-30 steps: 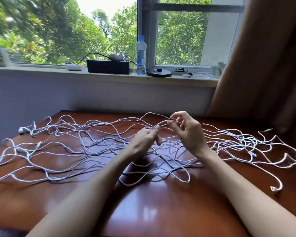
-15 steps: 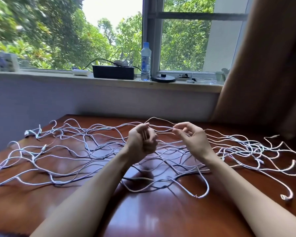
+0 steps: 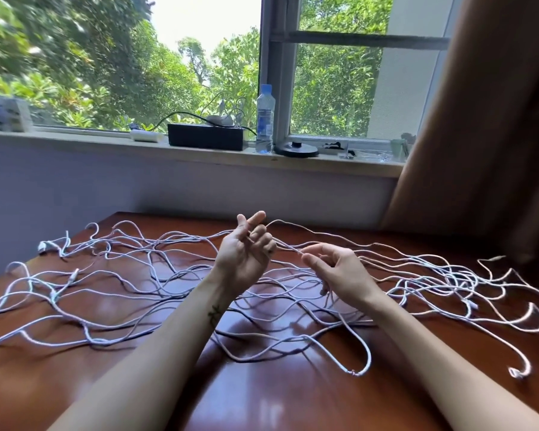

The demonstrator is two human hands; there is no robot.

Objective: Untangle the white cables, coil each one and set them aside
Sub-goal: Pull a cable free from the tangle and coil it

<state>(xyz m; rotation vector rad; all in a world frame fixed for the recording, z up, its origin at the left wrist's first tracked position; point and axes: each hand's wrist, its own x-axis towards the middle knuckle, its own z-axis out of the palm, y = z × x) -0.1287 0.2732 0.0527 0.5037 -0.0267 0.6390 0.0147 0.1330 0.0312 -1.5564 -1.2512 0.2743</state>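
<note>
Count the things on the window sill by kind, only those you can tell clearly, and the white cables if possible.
Plastic bottle: 1
Black box: 1
Black round disc: 1
Small white object: 1
White cables: tangled on the table, no count possible
Total: 4 on the sill; the blurred bits at both its ends are left out.

tabletop (image 3: 262, 399): glossy reddish-brown wood, reflecting the window light.
wall (image 3: 137, 188): pale, behind the tabletop and below the sill.
windowsill (image 3: 75, 141): light ledge running the width of the window.
water bottle (image 3: 265, 119): clear plastic, blue cap, upright on the sill beside the window frame (image 3: 277, 66).
black box (image 3: 206, 140): long and low, just left of the bottle, a dark cord arching over it.
black disc (image 3: 297, 149): flat and round, just right of the bottle.
curtain (image 3: 495, 135): brown, hanging at the right.
trees (image 3: 75, 57): green foliage outside.
</note>
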